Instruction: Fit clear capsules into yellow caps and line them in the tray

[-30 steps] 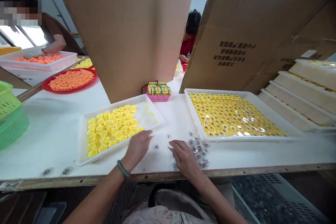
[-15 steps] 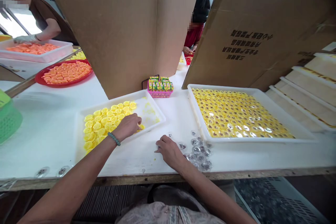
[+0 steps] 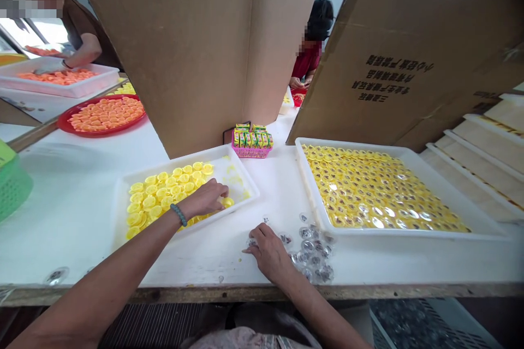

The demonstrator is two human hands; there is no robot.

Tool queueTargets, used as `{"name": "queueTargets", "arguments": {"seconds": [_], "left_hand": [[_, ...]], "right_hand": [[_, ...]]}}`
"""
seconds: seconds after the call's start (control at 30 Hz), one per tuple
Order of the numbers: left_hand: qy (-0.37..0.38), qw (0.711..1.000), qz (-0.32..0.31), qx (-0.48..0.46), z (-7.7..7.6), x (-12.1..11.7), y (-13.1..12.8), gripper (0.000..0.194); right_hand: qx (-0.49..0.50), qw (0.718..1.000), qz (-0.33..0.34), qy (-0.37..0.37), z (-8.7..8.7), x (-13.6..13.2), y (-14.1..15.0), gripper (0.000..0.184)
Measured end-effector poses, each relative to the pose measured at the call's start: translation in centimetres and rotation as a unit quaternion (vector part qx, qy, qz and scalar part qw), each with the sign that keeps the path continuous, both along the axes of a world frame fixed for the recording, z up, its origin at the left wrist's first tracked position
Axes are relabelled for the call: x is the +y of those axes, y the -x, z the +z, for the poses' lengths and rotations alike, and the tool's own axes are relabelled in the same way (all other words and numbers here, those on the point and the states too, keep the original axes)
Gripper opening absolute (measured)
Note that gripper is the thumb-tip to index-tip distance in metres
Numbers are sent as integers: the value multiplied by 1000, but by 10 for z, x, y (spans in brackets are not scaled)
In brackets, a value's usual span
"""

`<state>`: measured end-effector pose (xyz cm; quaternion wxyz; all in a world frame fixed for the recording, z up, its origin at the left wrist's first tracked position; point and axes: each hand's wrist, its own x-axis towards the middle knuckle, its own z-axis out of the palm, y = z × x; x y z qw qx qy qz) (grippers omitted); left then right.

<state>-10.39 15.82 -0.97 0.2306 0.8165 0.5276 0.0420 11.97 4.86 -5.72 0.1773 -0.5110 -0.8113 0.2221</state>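
Two hands at work above the counter (image 3: 69, 196). Left hand (image 3: 206, 198) is down over the near right part of the left tray (image 3: 235, 174), fingers bent beside a yellow disc (image 3: 227, 202); grip hides behind the knuckles, can't tell if it has one. More yellow discs (image 3: 161, 194) lie loose and overlapping in that tray. Right hand (image 3: 271, 252) is low on the counter, thumb and fingertips around a clear disc (image 3: 251, 242); can't tell if that grip is closed on it. Clear pieces (image 3: 308, 246) sit in a loose cluster just beside that hand, near the right tray (image 3: 458, 196), which holds rows of yellow discs with dark centres. Pink basket (image 3: 251, 152) behind, between the trays. Step looks like picking out single pieces, one type per hand. Judging from the overlap, the next move calls for a light fingertip pinch on one rim, neighbours undisturbed.
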Motion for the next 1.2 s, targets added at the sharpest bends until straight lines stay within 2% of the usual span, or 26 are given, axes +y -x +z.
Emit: {"name": "queueTargets", "arguments": {"seconds": [0.1,0.17,0.3,0.4,0.47,0.57,0.67,0.7,0.8,0.83,0.9,1.0,1.07,1.13,1.2], "left_hand": [[16,999,20,-24,-3,1,-8,25],[37,998,21,-53,-3,1,-12,32],[100,987,22,-125,-1,10,-18,40],[170,967,50,-185,-1,20,-20,31],[222,942,82,-236,0,24,-20,32],[275,895,130,-325,3,24,-18,41],[287,847,170,-414,8,15,-13,32],[295,817,189,-458,9,11,-12,27],[332,692,257,-587,9,-2,-12,18],[338,660,278,-611,9,-6,-13,16],[326,632,312,-630,8,-12,-16,12],[284,628,330,-645,6,-17,-20,1],[265,636,327,-647,7,-19,-22,6],[242,677,319,-618,8,-22,-23,16],[208,731,305,-574,11,-27,-26,31]], "right_hand": [[-20,1000,0,3,3,0,-1,19],[-30,1000,2,8,4,0,-2,19],[-33,999,18,17,3,1,-3,18],[-28,999,25,24,2,2,-3,17],[-18,999,24,32,1,3,-4,17],[4,999,22,49,0,3,-6,18],[26,997,17,67,2,2,-9,16],[32,997,16,73,3,2,-9,15],[49,995,12,87,8,3,-12,11],[60,994,11,89,9,3,-13,11],[92,992,5,90,11,5,-14,17],[156,983,-17,92,15,10,-16,20],[208,971,-55,103,20,14,-16,14],[279,944,-107,139,28,19,-17,13],[366,900,-140,192,37,24,-18,18]]}}
